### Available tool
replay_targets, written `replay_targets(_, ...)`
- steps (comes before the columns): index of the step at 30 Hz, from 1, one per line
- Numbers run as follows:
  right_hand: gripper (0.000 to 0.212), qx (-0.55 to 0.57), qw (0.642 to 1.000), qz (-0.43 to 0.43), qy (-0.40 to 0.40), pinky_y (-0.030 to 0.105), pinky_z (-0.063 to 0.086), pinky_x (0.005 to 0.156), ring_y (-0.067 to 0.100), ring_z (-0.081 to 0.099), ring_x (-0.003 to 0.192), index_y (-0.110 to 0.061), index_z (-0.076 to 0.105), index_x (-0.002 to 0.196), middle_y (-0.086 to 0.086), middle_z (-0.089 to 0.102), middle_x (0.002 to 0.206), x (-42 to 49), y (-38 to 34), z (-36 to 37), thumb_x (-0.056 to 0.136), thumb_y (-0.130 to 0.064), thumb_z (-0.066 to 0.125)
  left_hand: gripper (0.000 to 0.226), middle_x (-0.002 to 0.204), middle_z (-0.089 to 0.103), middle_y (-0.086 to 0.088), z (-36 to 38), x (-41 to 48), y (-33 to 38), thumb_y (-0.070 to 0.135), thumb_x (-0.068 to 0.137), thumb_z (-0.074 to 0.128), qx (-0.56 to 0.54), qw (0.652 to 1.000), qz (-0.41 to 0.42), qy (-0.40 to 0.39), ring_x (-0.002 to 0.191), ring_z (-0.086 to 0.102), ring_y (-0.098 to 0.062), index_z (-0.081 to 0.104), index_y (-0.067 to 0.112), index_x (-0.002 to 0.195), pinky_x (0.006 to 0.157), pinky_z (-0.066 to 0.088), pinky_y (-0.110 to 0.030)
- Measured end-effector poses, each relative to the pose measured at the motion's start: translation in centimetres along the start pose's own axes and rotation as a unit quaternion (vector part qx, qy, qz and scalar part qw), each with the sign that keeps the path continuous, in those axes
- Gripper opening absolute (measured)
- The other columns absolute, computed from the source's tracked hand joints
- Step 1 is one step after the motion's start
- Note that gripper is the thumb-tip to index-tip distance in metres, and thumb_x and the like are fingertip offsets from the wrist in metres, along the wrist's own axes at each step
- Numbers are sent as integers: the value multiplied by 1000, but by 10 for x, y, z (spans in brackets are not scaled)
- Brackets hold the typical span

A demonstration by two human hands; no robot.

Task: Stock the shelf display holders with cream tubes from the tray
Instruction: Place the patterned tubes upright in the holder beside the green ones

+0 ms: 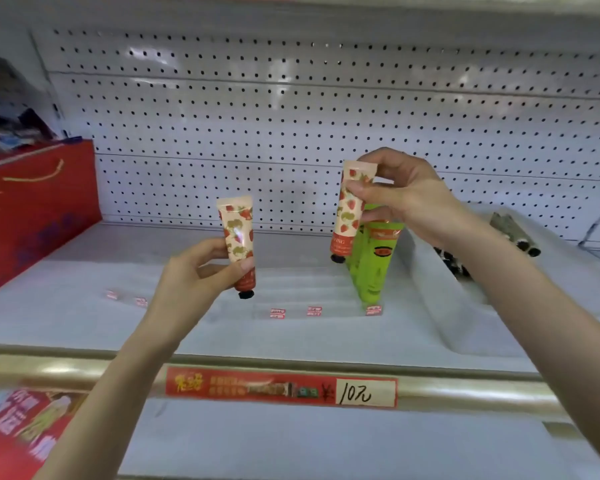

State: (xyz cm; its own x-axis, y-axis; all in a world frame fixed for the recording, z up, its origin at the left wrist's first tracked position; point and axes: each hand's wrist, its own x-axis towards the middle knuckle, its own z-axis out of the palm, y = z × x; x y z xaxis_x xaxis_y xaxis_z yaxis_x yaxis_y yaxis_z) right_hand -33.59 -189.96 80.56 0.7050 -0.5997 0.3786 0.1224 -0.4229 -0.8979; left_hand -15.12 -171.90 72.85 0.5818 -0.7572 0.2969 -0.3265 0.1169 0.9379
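Your left hand (194, 271) holds a strawberry tube (238, 237) upright, cap down, well to the left of the green tubes (374, 265) and above the shelf (84, 323); its fingers (238, 268) are clamped round the lower half. Your right hand (406, 199) pinches a second strawberry tube (350, 209) near its flat top end, fingers closed on it; this one hangs cap down just left of the green tubes. The green tubes stand tilted, caps down, in a clear holder (312, 292) on the shelf; behind them is a white pegboard (291, 116); far to their left stands a red bag (32, 209); below them a red price strip (281, 391) runs along the shelf edge.
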Motion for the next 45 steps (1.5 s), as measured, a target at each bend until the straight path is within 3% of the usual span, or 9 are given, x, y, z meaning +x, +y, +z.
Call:
replay_targets(7,14,-110,993,28,6,21,56,67,8,65,71,-10,59,81,4,64,83,24,-1,18,80,-2,69,15,90,70,18,-18,20,-14,23,79,70,-8,999,-14,-37,81,68,-4,66,26,93,68,50,-11)
replay_targets(11,14,-205,976,61,-39,35,58,78,22,67,81,-12,59,80,9,62,91,49,5,18,80,-5,71,18,94,70,11,-13,33,-17,22,79,69,-20,999,-18,-43,81,68,-6,67,24,96,70,52,-11)
replay_targets(14,15,-289,951,71,-84,38,58,78,21,64,74,-15,60,84,3,61,92,67,15,18,80,-7,72,18,95,70,9,-7,41,-19,22,78,69,-31,998,-24,-43,79,69,-8,66,24,95,70,52,-14)
replay_targets(21,14,-433,887,37,-155,9,38,65,10,50,80,-9,64,90,2,59,92,96,36,21,79,-12,72,17,95,70,12,2,60,-24,22,80,69,-34,998,-35,-27,80,69,-8,65,24,96,83,50,-26)
replay_targets(26,16,-474,864,40,-165,33,45,76,18,57,87,-13,64,92,4,65,99,103,49,19,79,-18,73,19,99,70,8,8,70,-26,20,81,68,-35,998,-34,-27,80,70,-10,64,20,100,79,49,-20)
replay_targets(30,17,-521,838,24,-162,29,34,61,3,46,64,-20,63,94,-3,66,98,107,54,17,81,-27,70,18,96,70,7,11,75,-28,18,81,68,-28,999,-31,-27,78,70,-9,64,18,99,70,51,-10)
replay_targets(36,12,-418,889,61,-177,15,43,53,5,61,62,-8,63,89,2,66,90,112,57,11,82,-14,70,15,90,71,12,14,81,-26,16,81,69,-29,999,-31,-24,79,70,-11,65,21,94,75,55,-17)
replay_targets(39,6,-395,898,69,-180,21,52,57,5,62,62,-7,63,88,1,65,87,113,57,6,84,-9,68,15,90,70,16,16,84,-24,17,81,69,-26,999,-36,-21,79,69,-9,66,22,94,79,54,-25)
replay_targets(45,17,-425,886,51,-179,24,43,63,10,58,73,-27,60,75,-13,61,81,114,56,-2,80,-19,74,14,89,70,18,18,87,-23,19,81,70,-20,999,-44,-15,79,69,-7,66,25,92,85,52,-29)
